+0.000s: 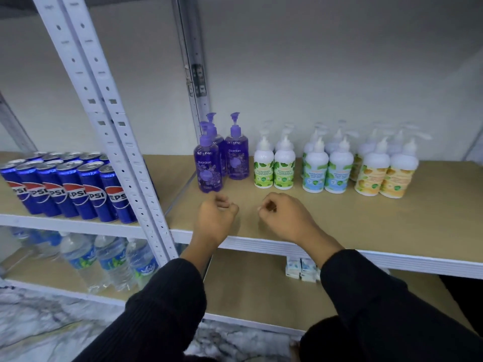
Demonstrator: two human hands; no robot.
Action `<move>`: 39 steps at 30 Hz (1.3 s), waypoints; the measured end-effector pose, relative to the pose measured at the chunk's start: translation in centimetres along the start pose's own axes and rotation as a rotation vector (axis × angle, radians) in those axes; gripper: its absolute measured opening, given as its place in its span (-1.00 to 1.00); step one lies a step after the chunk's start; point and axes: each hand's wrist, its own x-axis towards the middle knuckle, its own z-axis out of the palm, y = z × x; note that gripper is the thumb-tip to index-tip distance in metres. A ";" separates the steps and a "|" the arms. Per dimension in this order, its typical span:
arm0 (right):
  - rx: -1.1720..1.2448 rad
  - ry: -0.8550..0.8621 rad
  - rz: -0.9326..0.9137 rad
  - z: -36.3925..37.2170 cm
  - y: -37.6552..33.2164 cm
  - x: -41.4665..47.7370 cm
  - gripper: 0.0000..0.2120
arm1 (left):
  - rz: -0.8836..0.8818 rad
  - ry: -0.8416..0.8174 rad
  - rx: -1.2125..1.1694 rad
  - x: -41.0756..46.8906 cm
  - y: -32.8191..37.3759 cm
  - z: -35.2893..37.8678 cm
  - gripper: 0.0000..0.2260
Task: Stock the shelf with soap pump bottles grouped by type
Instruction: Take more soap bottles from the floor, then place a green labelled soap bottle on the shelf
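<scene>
Three purple pump bottles (pixel 209 165) stand at the left end of the tan shelf (pixel 339 226). To their right stand white bottles with green labels (pixel 273 165), then blue-green labels (pixel 326 168), then yellow labels (pixel 384 173), each group in rows. My left hand (pixel 215 215) hovers over the shelf just in front of the front purple bottle, fingers loosely curled, holding nothing. My right hand (pixel 283 218) hovers beside it in front of the green-label bottles, fingers curled, also holding nothing.
White perforated uprights (pixel 109 121) divide this bay from the left one, where blue Pepsi cans (pixel 65 189) stand in rows. Water bottles (pixel 109 259) fill the lower left shelf. Small boxes (pixel 300 269) sit on the lower shelf under my right wrist.
</scene>
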 end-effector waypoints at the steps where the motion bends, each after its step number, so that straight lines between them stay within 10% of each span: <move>1: 0.013 0.007 -0.001 -1.0 -0.1 -0.9 -0.91 | 0.019 -0.047 -0.004 -1.1 0.8 0.0 -0.85; 21: -0.004 0.191 0.354 -20.9 11.6 -20.2 -0.92 | 0.305 -0.739 -0.015 -15.8 14.6 13.6 -0.87; 39: 0.072 0.274 0.897 -23.6 33.0 -40.2 -0.92 | 0.366 -1.347 0.183 -28.3 10.2 39.0 -0.93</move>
